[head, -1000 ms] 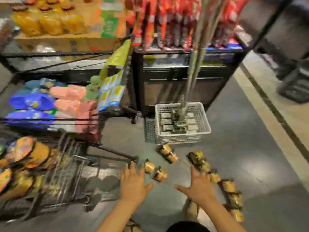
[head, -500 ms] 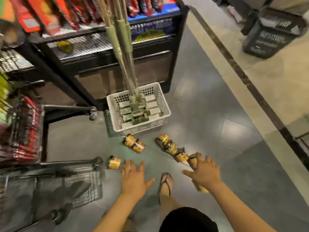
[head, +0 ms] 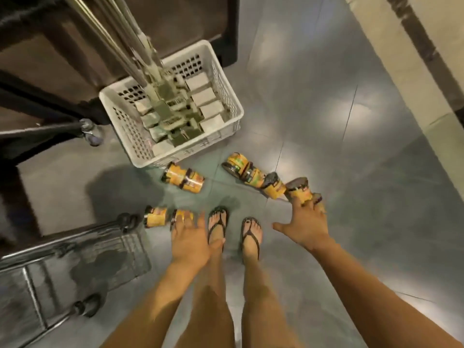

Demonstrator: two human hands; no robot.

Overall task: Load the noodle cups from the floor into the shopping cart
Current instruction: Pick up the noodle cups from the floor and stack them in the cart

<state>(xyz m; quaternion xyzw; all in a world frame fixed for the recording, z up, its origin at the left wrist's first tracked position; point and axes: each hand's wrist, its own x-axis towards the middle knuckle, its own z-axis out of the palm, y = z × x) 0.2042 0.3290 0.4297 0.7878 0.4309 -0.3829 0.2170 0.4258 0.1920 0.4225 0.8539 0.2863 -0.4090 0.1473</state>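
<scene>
One silver wire shopping cart (head: 100, 252) stands near left, a white slotted plastic crate (head: 190, 153) farther off. Yellow noodle cups (head: 182, 178) lie toppled on the floor just nearer than the crate. Left hand (head: 188, 238) and right hand (head: 307, 226) each spread straight fingers onto a cup, gripping neither.

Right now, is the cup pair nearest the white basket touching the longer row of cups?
Apart. Head view: bare floor shows between the cup pair and the longer row.
</scene>
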